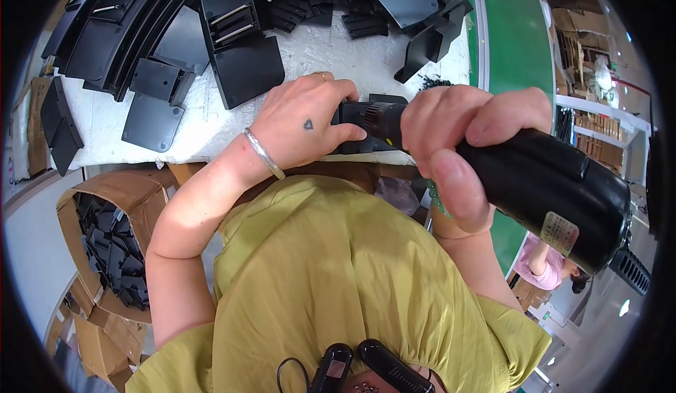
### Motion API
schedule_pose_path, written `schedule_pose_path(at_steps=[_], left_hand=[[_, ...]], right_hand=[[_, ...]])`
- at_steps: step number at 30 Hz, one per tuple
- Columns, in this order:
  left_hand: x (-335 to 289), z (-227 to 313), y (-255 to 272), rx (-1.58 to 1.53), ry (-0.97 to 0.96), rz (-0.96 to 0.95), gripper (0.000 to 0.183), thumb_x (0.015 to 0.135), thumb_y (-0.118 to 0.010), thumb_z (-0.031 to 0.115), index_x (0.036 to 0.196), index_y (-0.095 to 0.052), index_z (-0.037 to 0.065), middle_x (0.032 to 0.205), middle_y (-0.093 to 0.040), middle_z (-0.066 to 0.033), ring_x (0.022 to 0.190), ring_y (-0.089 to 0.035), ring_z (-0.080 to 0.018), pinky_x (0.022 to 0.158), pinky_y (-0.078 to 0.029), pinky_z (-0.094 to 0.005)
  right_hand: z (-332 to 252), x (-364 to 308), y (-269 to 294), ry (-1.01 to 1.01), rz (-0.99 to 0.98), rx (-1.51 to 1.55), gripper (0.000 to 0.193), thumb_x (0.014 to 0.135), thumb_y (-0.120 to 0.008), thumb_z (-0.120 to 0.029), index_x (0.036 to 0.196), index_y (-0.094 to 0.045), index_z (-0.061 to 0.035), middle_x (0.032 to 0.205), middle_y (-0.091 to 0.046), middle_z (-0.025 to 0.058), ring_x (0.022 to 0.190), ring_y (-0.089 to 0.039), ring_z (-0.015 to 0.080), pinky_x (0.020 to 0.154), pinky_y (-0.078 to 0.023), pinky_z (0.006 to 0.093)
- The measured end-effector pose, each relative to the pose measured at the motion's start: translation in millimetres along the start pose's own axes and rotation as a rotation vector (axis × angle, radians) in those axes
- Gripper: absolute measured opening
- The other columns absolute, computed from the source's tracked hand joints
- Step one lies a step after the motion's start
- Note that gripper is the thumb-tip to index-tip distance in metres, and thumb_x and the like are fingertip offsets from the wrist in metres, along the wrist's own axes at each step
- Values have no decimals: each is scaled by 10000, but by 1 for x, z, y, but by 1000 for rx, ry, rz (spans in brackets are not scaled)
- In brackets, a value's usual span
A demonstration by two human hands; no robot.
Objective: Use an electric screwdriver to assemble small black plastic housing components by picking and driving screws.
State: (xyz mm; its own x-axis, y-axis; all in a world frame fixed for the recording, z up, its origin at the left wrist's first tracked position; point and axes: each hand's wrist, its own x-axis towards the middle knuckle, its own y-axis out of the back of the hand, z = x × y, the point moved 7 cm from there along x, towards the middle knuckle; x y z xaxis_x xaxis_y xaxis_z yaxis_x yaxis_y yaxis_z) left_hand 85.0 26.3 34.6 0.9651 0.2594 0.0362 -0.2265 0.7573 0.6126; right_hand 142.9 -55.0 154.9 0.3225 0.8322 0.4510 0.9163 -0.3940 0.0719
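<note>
My right hand [458, 129] is wrapped round a thick black electric screwdriver [546, 182], whose ribbed nose points left and whose cord end faces the lower right. Its tip meets a small black plastic part [355, 145] at the near edge of the white-covered table [317, 58]. Fingers and thumb of my left hand [303, 122] grip that part from its left side. The screwdriver's nose and my fingers hide much of it, so any screw there cannot be made out.
Black plastic stands with metal rods [243, 72] lie beyond my left hand, and more black parts [405, 2] at the far right. Small black screws [435, 82] are piled near the screwdriver. A cardboard box [141, 182] of black pieces stands lower left; a green surface [517, 34] runs at right.
</note>
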Motion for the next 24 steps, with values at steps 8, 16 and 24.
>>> schedule_pose_path(at_steps=[8, 16, 24], left_hand=[[1, 1, 3, -33, -19, -31, 353, 697, -713, 287, 933, -598, 51, 846, -597, -125, 847, -566, -316, 714, -444, -394], [7, 0, 13, 67, 17, 11, 361, 685, -729, 243, 947, -607, 27, 828, -593, -131, 726, -553, -325, 686, -445, -360], [2, 56, 37, 317, -263, 288, 361, 662, -728, 118, 996, -609, 48, 986, -568, -117, 914, -511, -300, 758, -435, -358]], right_hand=[[3, 6, 4, -33, -105, -172, 340, 739, -658, -50, 894, -358, -94, 582, -461, 45, 456, -409, 139, 474, -385, 289], [-24, -13, 76, 191, 243, 200, 347, 740, -478, 16, 1072, -388, -29, 603, -425, 61, 450, -388, 139, 470, -383, 302], [-2, -56, 111, 90, 548, 23, 293, 737, -532, 18, 1008, -424, -12, 611, -458, 66, 450, -403, 136, 458, -389, 290]])
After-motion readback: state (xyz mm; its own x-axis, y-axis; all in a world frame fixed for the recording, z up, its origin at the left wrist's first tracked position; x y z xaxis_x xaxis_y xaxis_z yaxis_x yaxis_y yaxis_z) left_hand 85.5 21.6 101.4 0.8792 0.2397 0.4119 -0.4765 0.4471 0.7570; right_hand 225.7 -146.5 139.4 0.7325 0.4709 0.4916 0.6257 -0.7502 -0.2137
